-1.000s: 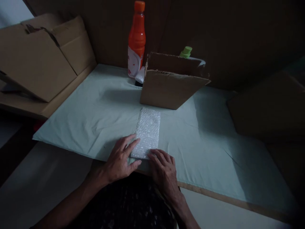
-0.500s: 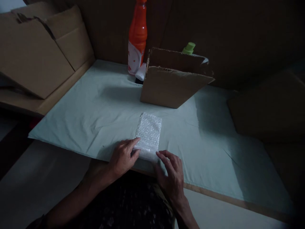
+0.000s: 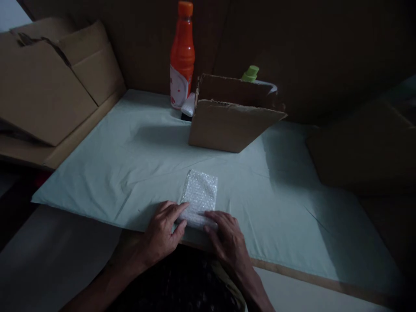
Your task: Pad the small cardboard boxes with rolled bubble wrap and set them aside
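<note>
A sheet of bubble wrap [image 3: 200, 190] lies on the pale green cloth near its front edge. Its near end is rolled over into a thick fold, and whether anything sits inside the fold I cannot tell. My left hand [image 3: 165, 228] pinches the left end of that fold, fingertips on top and thumb at the near side. At the right end, my right hand [image 3: 226, 234] holds the fold the same way, with its fingers curled over it. The far part of the bubble wrap lies flat, untouched.
Behind the bubble wrap stands an open cardboard box [image 3: 224, 125] with a green-capped item [image 3: 250, 73] at its back. Left of it are an orange bottle [image 3: 183, 54] and a small white roll [image 3: 188, 105]. Larger cardboard [image 3: 45, 86] leans at the left; the green cloth [image 3: 156, 151] covers the surface.
My right hand has closed in on the right end of the fold, its fingers now over it. The near end looks rolled a little further. The view has tilted up slightly.
</note>
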`<state>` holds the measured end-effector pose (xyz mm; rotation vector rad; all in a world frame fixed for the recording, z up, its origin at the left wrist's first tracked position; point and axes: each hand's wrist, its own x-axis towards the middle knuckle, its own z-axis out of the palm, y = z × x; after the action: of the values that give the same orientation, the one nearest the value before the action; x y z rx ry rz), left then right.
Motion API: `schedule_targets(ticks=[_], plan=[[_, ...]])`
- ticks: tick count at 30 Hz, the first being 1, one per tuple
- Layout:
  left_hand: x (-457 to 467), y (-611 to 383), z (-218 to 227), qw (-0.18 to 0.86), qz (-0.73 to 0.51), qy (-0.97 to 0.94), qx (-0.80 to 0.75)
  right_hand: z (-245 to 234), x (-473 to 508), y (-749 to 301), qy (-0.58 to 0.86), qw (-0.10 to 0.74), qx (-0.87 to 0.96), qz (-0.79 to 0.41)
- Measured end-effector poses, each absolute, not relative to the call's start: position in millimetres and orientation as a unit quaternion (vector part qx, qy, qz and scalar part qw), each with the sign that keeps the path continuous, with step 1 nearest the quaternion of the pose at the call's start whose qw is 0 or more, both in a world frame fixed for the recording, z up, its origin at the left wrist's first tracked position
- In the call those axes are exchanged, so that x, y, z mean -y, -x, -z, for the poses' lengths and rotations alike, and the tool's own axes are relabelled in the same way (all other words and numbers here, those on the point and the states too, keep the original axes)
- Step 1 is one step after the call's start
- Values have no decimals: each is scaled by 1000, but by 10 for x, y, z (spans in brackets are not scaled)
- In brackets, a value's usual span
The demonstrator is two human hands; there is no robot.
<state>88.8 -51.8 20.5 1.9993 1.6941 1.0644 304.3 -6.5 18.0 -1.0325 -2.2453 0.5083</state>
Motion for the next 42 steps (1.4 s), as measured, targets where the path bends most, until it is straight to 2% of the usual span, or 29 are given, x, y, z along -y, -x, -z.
schedule_targets(ticks=[4,7,9,15,20,24,27,31,34,38,42], plan=[[316,-919,-123,119,-341,-691,-626,-105,60,-3053,402,303,859,-88],[246,-928,-103,83,-349,-681,-638,-62,3,-3019,386,269,879,-73],[294,-925,-124,88,-367,-694,-613,-75,-39,-2997,375,270,882,-89],[556,-881,-220,199,-372,-711,-563,-224,9,-3050,358,268,868,-216],[321,-897,-125,151,-340,-694,-617,-179,60,-3073,394,283,872,-72],[170,-893,-83,115,-365,-653,-654,-104,-71,-2943,375,244,892,-64],[321,-848,-135,187,-431,-569,-675,-75,-208,-2864,396,272,873,-85],[621,-831,-217,418,-498,-387,-654,-95,-209,-2836,397,318,843,-177],[665,-899,-248,549,-549,-281,-564,-169,-79,-2837,367,307,831,-285],[553,-1030,-295,608,-582,-200,-502,-270,51,-2925,394,322,769,-388],[483,-1155,-301,634,-577,-218,-466,-280,77,-3104,423,318,679,-509]])
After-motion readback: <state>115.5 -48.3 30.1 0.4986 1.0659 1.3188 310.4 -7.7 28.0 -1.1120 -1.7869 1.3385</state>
